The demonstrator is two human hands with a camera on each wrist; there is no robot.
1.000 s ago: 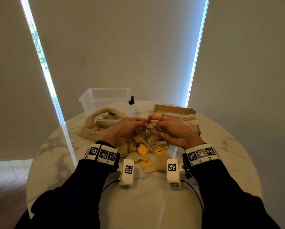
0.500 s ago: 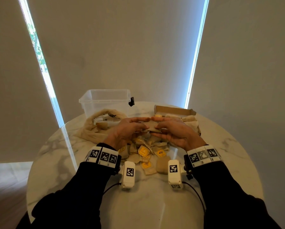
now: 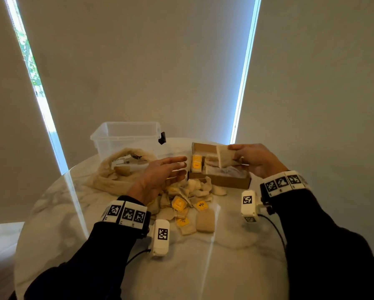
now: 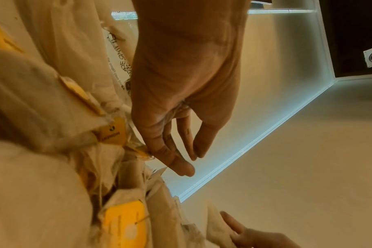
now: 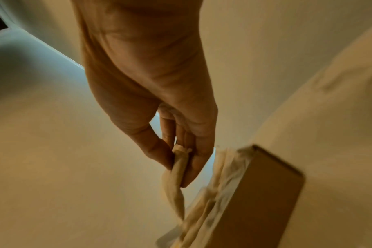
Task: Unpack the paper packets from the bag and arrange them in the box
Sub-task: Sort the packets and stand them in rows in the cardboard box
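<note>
A pile of beige paper packets (image 3: 182, 202), some with yellow labels, lies mid-table. My right hand (image 3: 254, 160) pinches one beige packet (image 3: 224, 155) between thumb and fingers just above the brown cardboard box (image 3: 229, 182); the right wrist view shows the same packet (image 5: 177, 169) hanging beside the box (image 5: 265, 193). Packets stand in rows inside the box. My left hand (image 3: 166, 172) hovers over the pile with straight fingers, holding nothing (image 4: 187, 151). The beige cloth bag (image 3: 118, 172) lies slumped to the left.
A clear plastic tub (image 3: 127, 137) stands behind the bag at the table's far edge. The round marble table (image 3: 203, 267) has bare surface toward me. Closed blinds with bright window gaps are behind.
Both hands were together on a packet over the pile. My right hand has carried the packet right to above the box; my left hand has let go and stayed over the pile.
</note>
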